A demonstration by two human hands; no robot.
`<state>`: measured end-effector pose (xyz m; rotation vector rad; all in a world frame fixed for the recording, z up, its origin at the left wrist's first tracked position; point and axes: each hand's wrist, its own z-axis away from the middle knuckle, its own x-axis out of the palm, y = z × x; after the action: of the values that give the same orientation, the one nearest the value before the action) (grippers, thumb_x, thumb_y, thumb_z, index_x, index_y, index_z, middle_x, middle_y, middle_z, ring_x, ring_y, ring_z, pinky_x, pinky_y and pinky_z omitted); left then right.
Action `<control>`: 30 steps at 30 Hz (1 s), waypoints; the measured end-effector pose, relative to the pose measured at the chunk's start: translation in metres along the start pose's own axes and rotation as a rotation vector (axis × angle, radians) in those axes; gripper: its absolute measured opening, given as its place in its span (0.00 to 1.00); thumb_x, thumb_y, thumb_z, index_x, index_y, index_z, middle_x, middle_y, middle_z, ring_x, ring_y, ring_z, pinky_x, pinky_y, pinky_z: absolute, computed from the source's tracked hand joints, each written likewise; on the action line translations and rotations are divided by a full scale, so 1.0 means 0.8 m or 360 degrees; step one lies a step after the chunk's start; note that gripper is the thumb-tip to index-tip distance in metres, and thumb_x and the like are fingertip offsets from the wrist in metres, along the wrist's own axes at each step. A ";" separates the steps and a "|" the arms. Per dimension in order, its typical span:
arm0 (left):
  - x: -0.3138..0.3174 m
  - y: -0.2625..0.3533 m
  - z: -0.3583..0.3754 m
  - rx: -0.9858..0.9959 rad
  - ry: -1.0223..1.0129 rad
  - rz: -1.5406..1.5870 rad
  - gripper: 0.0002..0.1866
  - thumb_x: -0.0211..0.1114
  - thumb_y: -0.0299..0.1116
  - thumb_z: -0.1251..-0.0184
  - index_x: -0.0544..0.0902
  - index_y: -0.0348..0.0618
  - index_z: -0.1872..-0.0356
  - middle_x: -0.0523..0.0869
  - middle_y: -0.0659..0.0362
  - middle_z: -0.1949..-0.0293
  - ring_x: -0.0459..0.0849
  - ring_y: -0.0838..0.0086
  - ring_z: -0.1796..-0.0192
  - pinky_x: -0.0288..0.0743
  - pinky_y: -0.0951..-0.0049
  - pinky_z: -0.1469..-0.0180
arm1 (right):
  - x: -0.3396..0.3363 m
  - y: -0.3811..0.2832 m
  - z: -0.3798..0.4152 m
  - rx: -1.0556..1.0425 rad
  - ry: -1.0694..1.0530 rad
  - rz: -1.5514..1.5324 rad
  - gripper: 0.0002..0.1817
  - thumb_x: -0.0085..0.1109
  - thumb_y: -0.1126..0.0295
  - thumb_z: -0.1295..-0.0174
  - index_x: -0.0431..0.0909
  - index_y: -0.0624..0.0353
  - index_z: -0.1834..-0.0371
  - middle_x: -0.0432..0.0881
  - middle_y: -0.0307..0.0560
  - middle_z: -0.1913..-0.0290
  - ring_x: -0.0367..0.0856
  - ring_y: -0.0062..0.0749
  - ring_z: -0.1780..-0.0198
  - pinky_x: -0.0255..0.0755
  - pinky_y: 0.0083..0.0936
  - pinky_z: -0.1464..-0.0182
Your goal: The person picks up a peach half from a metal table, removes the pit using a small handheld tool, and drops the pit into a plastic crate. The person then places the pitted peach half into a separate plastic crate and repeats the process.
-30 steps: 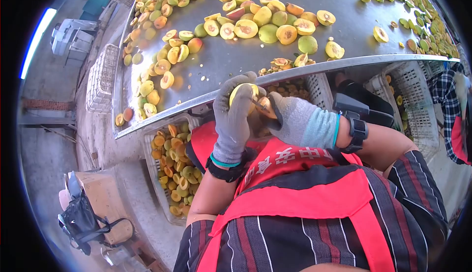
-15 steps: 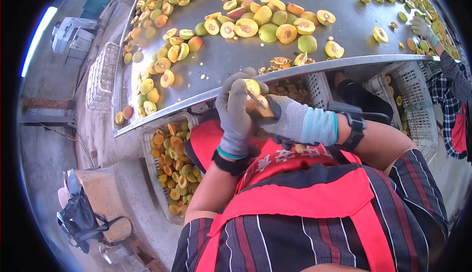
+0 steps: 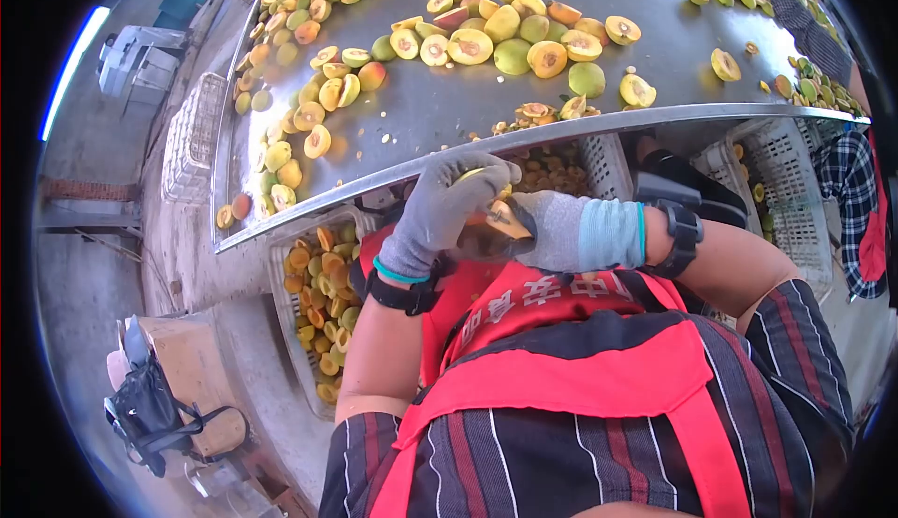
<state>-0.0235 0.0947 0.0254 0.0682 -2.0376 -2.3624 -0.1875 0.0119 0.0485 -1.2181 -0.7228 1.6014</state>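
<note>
In a grey glove, my left hand (image 3: 444,202) closes around a yellow peach half (image 3: 475,175), its fingers covering most of the fruit. My right hand (image 3: 566,230), gloved in grey with dark fingertips, meets it from the right, just in front of the table edge. Its fingers are closed on what looks like a small knife, largely hidden at this moment. An orange cut peach piece (image 3: 508,219) shows between the two hands, by the right thumb. Directly beyond my hands lies a small pile of peach scraps (image 3: 536,116) at the metal rim.
The metal table (image 3: 412,130) carries many peach halves (image 3: 510,41). Below it stand a crate of cut peaches (image 3: 323,298) at left and a white crate (image 3: 781,176) at right. A co-worker's sleeve (image 3: 809,31) reaches over the far right. A black bag (image 3: 154,415) rests on a cardboard box (image 3: 201,359).
My left hand has turned over the peach, its fingers now curled across the top, and both hands sit slightly lower. The co-worker's arm has reached farther across the table.
</note>
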 end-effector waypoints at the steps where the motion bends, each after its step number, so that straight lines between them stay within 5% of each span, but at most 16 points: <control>1: 0.001 -0.002 0.001 -0.0003 0.0008 0.0002 0.14 0.56 0.35 0.39 0.80 0.35 0.60 0.83 0.52 0.57 0.80 0.74 0.58 0.73 0.74 0.53 | 0.005 0.005 0.000 -0.0136 0.0170 0.0406 0.14 0.53 0.60 0.42 0.74 0.60 0.61 0.79 0.60 0.71 0.79 0.52 0.67 0.74 0.39 0.63; 3: 0.004 -0.007 -0.003 -0.0025 0.0090 0.0079 0.14 0.57 0.36 0.39 0.81 0.35 0.60 0.83 0.52 0.58 0.81 0.73 0.59 0.74 0.73 0.55 | 0.022 0.035 -0.013 0.0001 0.0247 0.0491 0.14 0.52 0.60 0.42 0.74 0.56 0.59 0.79 0.57 0.71 0.80 0.49 0.66 0.74 0.38 0.62; 5: 0.010 -0.021 -0.006 0.0088 0.0108 0.0226 0.15 0.57 0.37 0.39 0.80 0.34 0.60 0.84 0.51 0.59 0.81 0.72 0.60 0.75 0.72 0.56 | 0.023 0.037 -0.021 -0.0617 0.0201 0.0177 0.12 0.54 0.67 0.43 0.70 0.63 0.62 0.78 0.51 0.76 0.78 0.45 0.76 0.74 0.35 0.71; 6: 0.013 -0.025 -0.006 0.0201 0.0132 0.0367 0.16 0.57 0.38 0.39 0.80 0.33 0.59 0.84 0.51 0.60 0.82 0.71 0.61 0.76 0.71 0.58 | 0.020 0.036 -0.015 -0.0614 0.0196 0.0179 0.12 0.54 0.67 0.43 0.70 0.63 0.62 0.78 0.51 0.76 0.78 0.45 0.76 0.74 0.35 0.71; 8: 0.019 -0.015 -0.005 0.0163 0.0127 0.0591 0.16 0.57 0.36 0.38 0.79 0.32 0.58 0.83 0.52 0.62 0.82 0.71 0.63 0.77 0.72 0.59 | -0.004 -0.012 0.008 0.0287 -0.0103 -0.0472 0.14 0.57 0.58 0.44 0.76 0.58 0.66 0.79 0.48 0.78 0.79 0.35 0.76 0.73 0.29 0.70; 9: 0.022 -0.012 -0.003 0.0118 0.0114 0.0812 0.15 0.57 0.35 0.37 0.78 0.30 0.57 0.83 0.53 0.63 0.82 0.71 0.65 0.77 0.72 0.60 | -0.003 -0.010 0.007 0.0287 -0.0114 -0.0468 0.14 0.57 0.58 0.44 0.76 0.58 0.66 0.79 0.48 0.78 0.79 0.35 0.76 0.73 0.29 0.70; 11: 0.026 -0.013 -0.003 0.0129 0.0070 0.0888 0.18 0.54 0.38 0.34 0.77 0.29 0.56 0.83 0.52 0.64 0.82 0.69 0.66 0.78 0.72 0.62 | -0.001 0.006 0.004 0.0219 -0.0298 -0.1013 0.09 0.55 0.68 0.40 0.71 0.64 0.69 0.72 0.40 0.87 0.69 0.20 0.90 0.59 0.17 0.89; 12: 0.030 -0.014 -0.002 0.0169 0.0099 0.0934 0.19 0.52 0.40 0.33 0.76 0.30 0.55 0.83 0.51 0.63 0.82 0.68 0.66 0.78 0.72 0.62 | 0.004 0.027 -0.001 -0.0091 -0.0344 -0.1059 0.09 0.55 0.70 0.41 0.70 0.65 0.69 0.70 0.39 0.88 0.69 0.21 0.90 0.58 0.18 0.89; 17: 0.041 -0.033 -0.007 0.0371 0.0325 0.0898 0.23 0.47 0.45 0.31 0.76 0.31 0.55 0.82 0.51 0.65 0.82 0.69 0.66 0.78 0.71 0.62 | 0.010 0.015 0.004 0.0208 -0.0245 -0.1414 0.08 0.56 0.70 0.42 0.70 0.64 0.68 0.68 0.38 0.88 0.66 0.21 0.91 0.58 0.18 0.90; 19: 0.038 -0.043 -0.009 0.0448 0.0503 0.1473 0.23 0.45 0.45 0.29 0.75 0.31 0.53 0.83 0.52 0.66 0.82 0.69 0.66 0.78 0.71 0.61 | 0.011 0.018 0.001 0.0216 -0.0210 -0.1460 0.08 0.56 0.70 0.42 0.70 0.63 0.68 0.67 0.38 0.88 0.65 0.21 0.91 0.58 0.17 0.90; 21: 0.038 -0.042 -0.009 0.0501 0.0545 0.1521 0.23 0.43 0.45 0.28 0.74 0.32 0.51 0.82 0.53 0.66 0.82 0.69 0.65 0.77 0.72 0.61 | 0.009 0.022 -0.004 0.0074 -0.0217 -0.1473 0.13 0.58 0.63 0.42 0.71 0.60 0.76 0.69 0.39 0.88 0.67 0.22 0.90 0.59 0.20 0.89; 24: 0.021 -0.027 0.007 0.0538 0.1105 0.0375 0.33 0.47 0.55 0.35 0.72 0.29 0.49 0.82 0.50 0.69 0.76 0.72 0.77 0.71 0.76 0.75 | 0.007 0.036 -0.007 0.0080 -0.0236 -0.1400 0.13 0.59 0.62 0.42 0.71 0.60 0.74 0.70 0.39 0.87 0.67 0.22 0.89 0.59 0.20 0.88; 26: -0.035 -0.030 0.061 0.0417 0.0704 0.0674 0.31 0.47 0.55 0.35 0.74 0.32 0.50 0.82 0.49 0.67 0.76 0.73 0.80 0.69 0.76 0.81 | 0.004 0.058 -0.005 0.0045 -0.0180 -0.1192 0.12 0.59 0.61 0.41 0.72 0.58 0.71 0.71 0.38 0.85 0.69 0.20 0.86 0.61 0.19 0.85; 27: -0.055 -0.022 0.088 0.0374 0.0847 0.0245 0.29 0.51 0.55 0.37 0.76 0.35 0.53 0.82 0.51 0.66 0.72 0.76 0.84 0.64 0.78 0.86 | -0.002 0.065 -0.001 0.0046 -0.0163 -0.1004 0.14 0.59 0.58 0.40 0.72 0.58 0.68 0.71 0.37 0.83 0.70 0.19 0.84 0.62 0.18 0.84; 29: -0.096 0.008 0.156 -0.0161 0.0880 -0.0494 0.26 0.63 0.49 0.43 0.77 0.34 0.54 0.83 0.54 0.65 0.80 0.77 0.68 0.74 0.79 0.68 | -0.008 0.068 0.016 0.0245 -0.0041 -0.0907 0.18 0.57 0.53 0.39 0.72 0.59 0.65 0.70 0.35 0.83 0.71 0.19 0.82 0.63 0.18 0.83; 30: -0.127 0.003 0.184 -0.0308 0.0790 -0.1114 0.23 0.67 0.42 0.47 0.78 0.32 0.56 0.84 0.58 0.72 0.81 0.76 0.70 0.75 0.77 0.67 | -0.008 0.078 0.020 0.0237 -0.0048 -0.0910 0.18 0.57 0.53 0.39 0.72 0.59 0.65 0.70 0.35 0.83 0.71 0.19 0.82 0.63 0.18 0.83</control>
<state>0.0713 0.2442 0.0513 1.4055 -1.6985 -2.4797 -0.2232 -0.0148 0.0018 -0.7848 -0.8615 1.1725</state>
